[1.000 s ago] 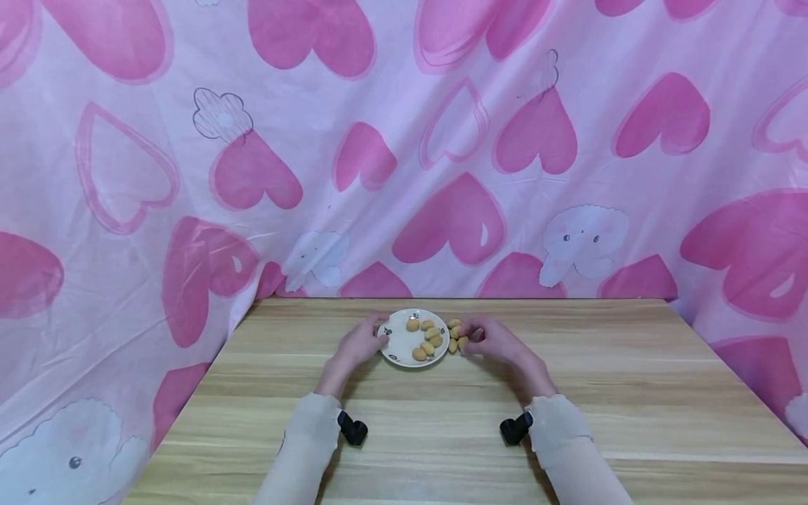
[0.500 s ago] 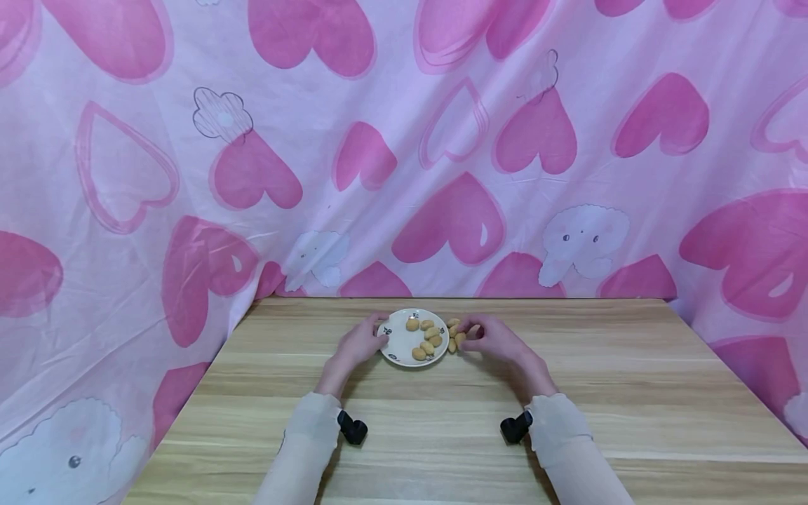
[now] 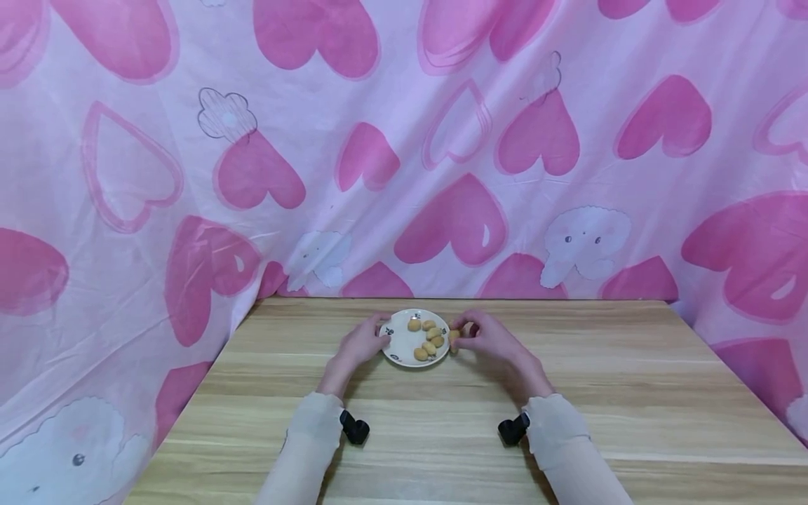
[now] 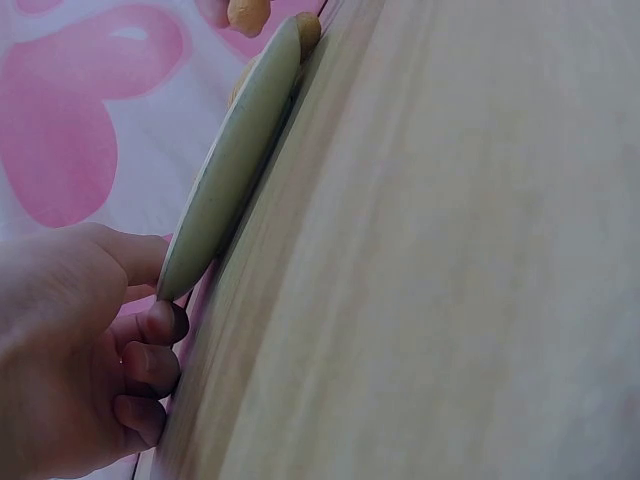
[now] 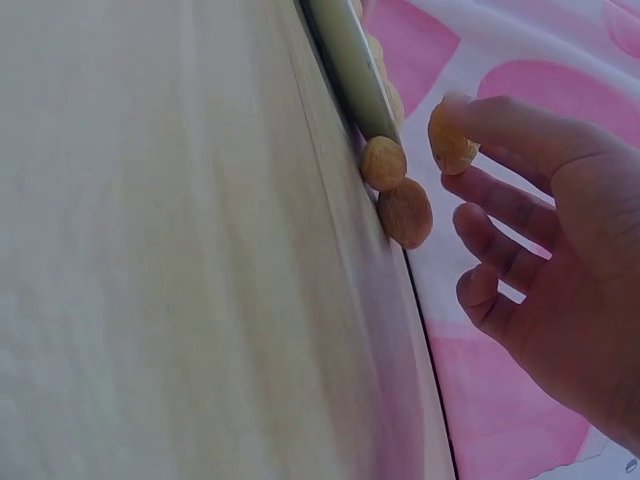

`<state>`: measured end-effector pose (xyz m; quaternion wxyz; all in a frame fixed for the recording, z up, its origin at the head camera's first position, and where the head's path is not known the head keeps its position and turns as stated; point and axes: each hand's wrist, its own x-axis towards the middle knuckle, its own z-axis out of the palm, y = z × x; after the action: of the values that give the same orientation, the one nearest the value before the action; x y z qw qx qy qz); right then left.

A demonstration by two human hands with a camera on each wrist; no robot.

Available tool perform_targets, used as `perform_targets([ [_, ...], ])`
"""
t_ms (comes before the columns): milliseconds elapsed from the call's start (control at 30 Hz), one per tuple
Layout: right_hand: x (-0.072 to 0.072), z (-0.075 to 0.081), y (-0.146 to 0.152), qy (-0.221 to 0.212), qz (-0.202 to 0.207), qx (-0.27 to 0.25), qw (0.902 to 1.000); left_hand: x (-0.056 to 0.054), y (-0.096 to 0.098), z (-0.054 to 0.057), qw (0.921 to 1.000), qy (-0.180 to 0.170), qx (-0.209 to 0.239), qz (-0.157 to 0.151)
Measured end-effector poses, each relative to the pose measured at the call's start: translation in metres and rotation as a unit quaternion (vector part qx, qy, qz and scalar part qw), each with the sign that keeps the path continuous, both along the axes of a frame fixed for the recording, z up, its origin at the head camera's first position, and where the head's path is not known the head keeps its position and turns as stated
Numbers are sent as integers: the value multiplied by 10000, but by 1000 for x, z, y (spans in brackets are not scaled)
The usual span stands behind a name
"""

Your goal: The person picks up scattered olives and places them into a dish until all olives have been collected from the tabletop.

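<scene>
Head view: the left hand [image 3: 361,344] pinches the rim of a white plate [image 3: 402,342] on the table [image 3: 435,435]; the plate, bearing several tan nut-like pieces [image 3: 433,334], lies between both hands' fingers. Raised, the right hand [image 5: 582,245] pinches one brown piece [image 5: 452,140]; two loose pieces [image 5: 405,212] lie below its fingers, beside the plate.

Soft light is falling across the tabletop [image 3: 435,435], faint shadows are lying beneath the hands [image 3: 362,341] [image 3: 495,342], and wrist views are looking dimmer.
</scene>
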<state>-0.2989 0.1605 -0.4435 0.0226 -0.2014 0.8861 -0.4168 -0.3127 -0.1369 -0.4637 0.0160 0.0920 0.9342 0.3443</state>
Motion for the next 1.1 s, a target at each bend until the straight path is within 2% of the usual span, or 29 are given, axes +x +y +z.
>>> perform_targets([
  [300, -7, -3, -8, 49, 173, 125, 9998, 0, 1, 2, 9999, -112, 72, -9],
  [500, -13, 1, -18, 184, 429, 366, 9982, 1, 0, 3, 9998, -135, 169, 22],
  [767, -22, 9, -32, 403, 800, 565, 9944, 0, 0, 1, 9999, -82, 58, 14],
  [1100, -30, 13, -48, 335, 899, 679, 9931, 1, 0, 2, 10000, -79, 57, -12],
])
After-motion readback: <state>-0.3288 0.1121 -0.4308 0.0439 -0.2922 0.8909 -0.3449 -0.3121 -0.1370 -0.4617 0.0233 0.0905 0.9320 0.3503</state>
